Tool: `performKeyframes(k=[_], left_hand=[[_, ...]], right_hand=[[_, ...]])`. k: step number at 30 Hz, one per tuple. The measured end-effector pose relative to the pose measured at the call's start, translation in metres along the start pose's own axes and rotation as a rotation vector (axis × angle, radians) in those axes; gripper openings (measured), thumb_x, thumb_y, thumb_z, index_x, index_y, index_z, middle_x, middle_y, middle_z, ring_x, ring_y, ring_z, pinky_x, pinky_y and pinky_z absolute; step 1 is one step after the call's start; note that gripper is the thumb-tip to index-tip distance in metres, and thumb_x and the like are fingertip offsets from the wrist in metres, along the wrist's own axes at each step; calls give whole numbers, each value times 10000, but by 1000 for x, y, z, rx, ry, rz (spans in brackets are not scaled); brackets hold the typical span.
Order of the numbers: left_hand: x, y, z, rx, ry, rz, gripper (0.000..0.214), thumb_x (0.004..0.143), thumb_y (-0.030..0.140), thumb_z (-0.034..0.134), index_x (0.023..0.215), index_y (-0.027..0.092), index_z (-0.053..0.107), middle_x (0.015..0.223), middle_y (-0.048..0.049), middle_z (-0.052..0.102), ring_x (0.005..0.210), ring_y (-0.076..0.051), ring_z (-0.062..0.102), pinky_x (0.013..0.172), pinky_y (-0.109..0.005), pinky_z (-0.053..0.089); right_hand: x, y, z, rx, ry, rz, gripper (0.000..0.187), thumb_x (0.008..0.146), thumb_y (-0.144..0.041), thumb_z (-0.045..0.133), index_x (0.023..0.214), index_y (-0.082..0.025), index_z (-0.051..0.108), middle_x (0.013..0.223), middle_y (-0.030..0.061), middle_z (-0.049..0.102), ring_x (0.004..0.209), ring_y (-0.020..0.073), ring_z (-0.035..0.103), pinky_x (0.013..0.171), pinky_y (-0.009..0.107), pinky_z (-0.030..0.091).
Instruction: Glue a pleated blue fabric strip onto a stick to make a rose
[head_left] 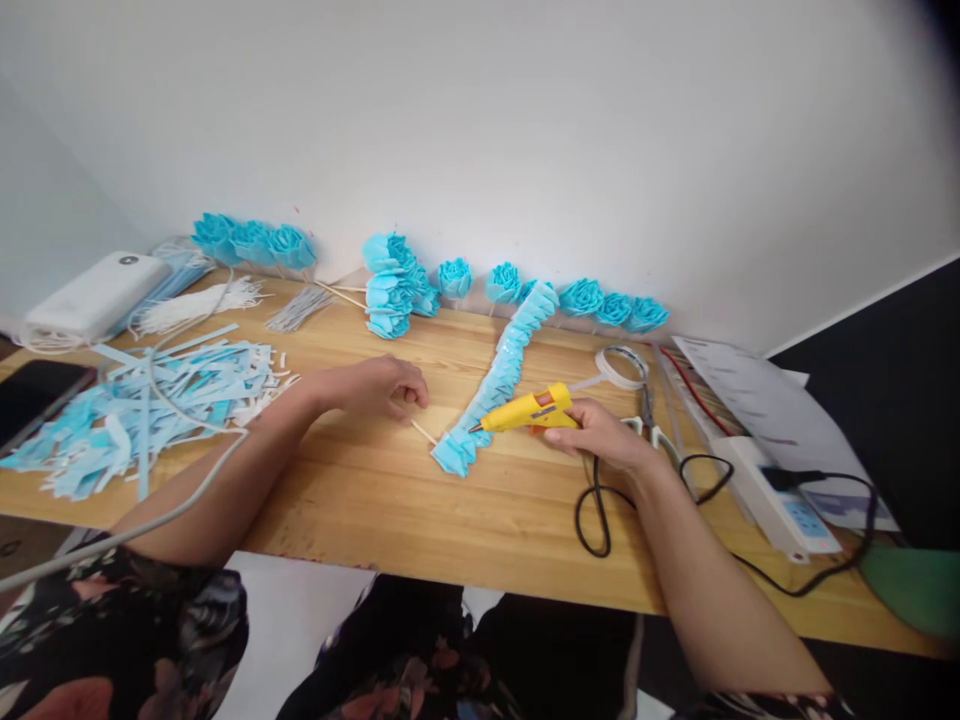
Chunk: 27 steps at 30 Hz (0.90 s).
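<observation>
White cable (82, 552) crosses left forearm (247, 480); black cord (596, 480) loops beside glue gun (525, 411).

On the left of the wooden surface (352, 530), a dark phone (41, 398) and a white device (97, 295) lay near a heap of blue and white strips (225, 375), with a bundle of thin grey strands (300, 308) farther back. Blue flowers (253, 240) lined the foot of the pale wall (480, 120). To the right, a tape roll (604, 368) lay near scissors (648, 408), and a white power strip (772, 495) sat beside printed sheets (772, 420).
</observation>
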<state>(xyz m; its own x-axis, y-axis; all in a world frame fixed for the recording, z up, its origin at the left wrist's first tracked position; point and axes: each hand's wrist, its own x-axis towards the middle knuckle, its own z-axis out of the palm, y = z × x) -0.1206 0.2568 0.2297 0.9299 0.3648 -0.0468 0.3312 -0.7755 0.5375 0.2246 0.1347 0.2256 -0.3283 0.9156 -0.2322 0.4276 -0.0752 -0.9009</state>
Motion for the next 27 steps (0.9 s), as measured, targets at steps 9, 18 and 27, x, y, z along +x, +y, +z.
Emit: performKeyframes(k=[9, 18, 27], left_hand=[[0, 4, -1, -13, 11, -15, 235, 761, 245, 745, 982, 181, 702, 912, -32, 683, 828, -159, 610, 747, -225, 425], [0, 2, 0, -28, 18, -4, 219, 778, 280, 729, 974, 186, 707, 913, -34, 688, 837, -167, 611, 754, -239, 417], [1, 3, 0, -56, 42, 5, 211, 762, 281, 738, 956, 197, 722, 887, -30, 691, 820, -167, 609, 752, -245, 422]], right_hand=[[0, -5, 1, 18, -6, 16, 469, 706, -554, 710, 900, -127, 728, 517, -50, 459, 472, 90, 348, 463, 238, 276], [1, -3, 1, -47, -32, 18, 449, 724, -530, 711, 941, -138, 736, 573, -34, 496, 500, 93, 373, 463, 231, 276], [1, -3, 2, -41, -22, 18, 441, 722, -540, 715, 924, -149, 739, 547, -39, 498, 474, 91, 375, 445, 227, 285]])
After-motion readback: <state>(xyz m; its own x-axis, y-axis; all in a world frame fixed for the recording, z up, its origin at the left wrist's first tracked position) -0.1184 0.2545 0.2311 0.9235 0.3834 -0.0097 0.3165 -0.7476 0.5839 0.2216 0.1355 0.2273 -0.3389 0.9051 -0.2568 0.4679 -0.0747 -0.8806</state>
